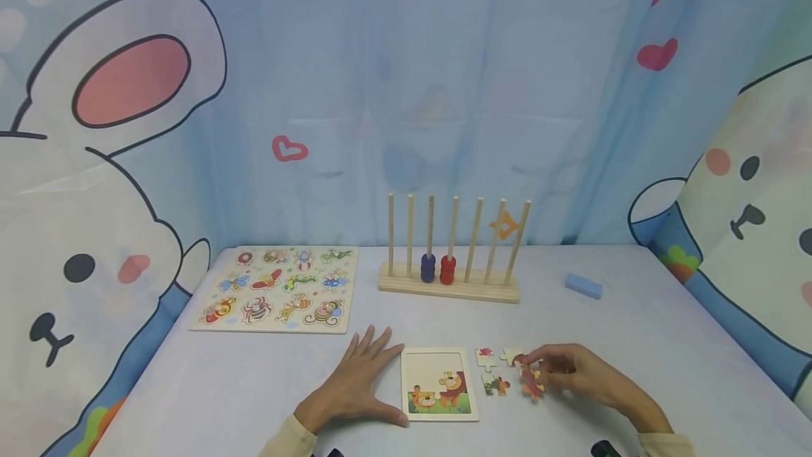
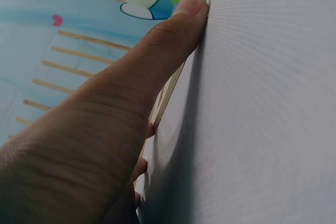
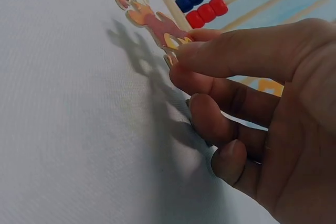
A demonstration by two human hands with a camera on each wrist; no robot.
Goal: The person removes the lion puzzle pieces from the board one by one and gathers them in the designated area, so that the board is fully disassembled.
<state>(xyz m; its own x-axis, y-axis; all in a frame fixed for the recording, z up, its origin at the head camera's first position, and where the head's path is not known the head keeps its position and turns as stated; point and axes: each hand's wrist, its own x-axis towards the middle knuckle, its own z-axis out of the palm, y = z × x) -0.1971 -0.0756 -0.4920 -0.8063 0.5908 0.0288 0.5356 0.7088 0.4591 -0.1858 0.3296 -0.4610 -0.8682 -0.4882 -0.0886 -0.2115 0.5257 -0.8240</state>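
Note:
A small wooden puzzle tray [image 1: 438, 350] lies in front of me, with lion-picture pieces [image 1: 452, 390] fitted along its lower part. My left hand [image 1: 358, 383] is spread flat at the tray's left side, index fingertip by the upper corner and thumb [image 2: 190, 6] by the lower one. To the right of the tray, my right hand [image 1: 574, 372] pinches a brown-and-orange puzzle piece [image 3: 157, 24] between thumb and index finger, tilted close over the table. Beside that piece lie loose puzzle pieces: one with a red shape [image 1: 486, 357], a pale one [image 1: 510, 356] and a green-and-orange one [image 1: 495, 385].
Behind the tray stands a wooden peg rack [image 1: 449, 289] with blue beads [image 1: 428, 269] and red beads [image 1: 447, 270]. An insect-picture board [image 1: 273, 295] lies at the back left, a blue block [image 1: 583, 285] at the back right. A printed curtain [image 1: 330, 90] hangs behind the table.

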